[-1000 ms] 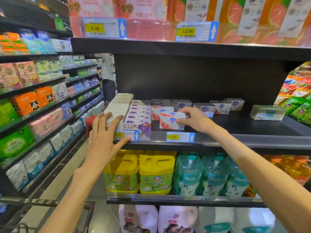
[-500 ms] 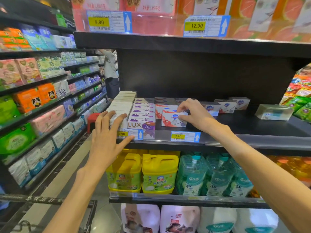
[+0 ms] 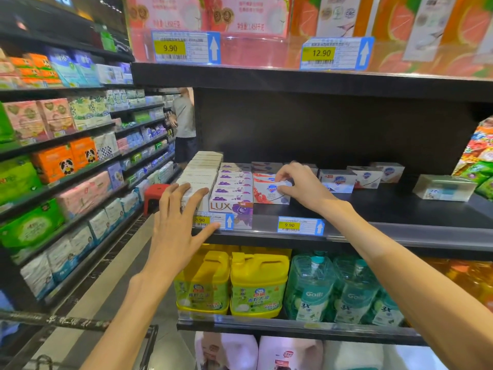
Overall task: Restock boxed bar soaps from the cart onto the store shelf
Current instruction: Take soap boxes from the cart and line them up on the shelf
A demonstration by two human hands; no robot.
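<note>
Since before, right hand (image 3: pixel 301 186) had pulled the red-and-white soap box (image 3: pixel 270 193) forward, fingers curled on it; left hand (image 3: pixel 177 222) hovered, fingers spread.

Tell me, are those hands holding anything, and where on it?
The right hand pinches the red-and-white soap box by its top right end on the shelf. The left hand is spread open, holding nothing.
</note>
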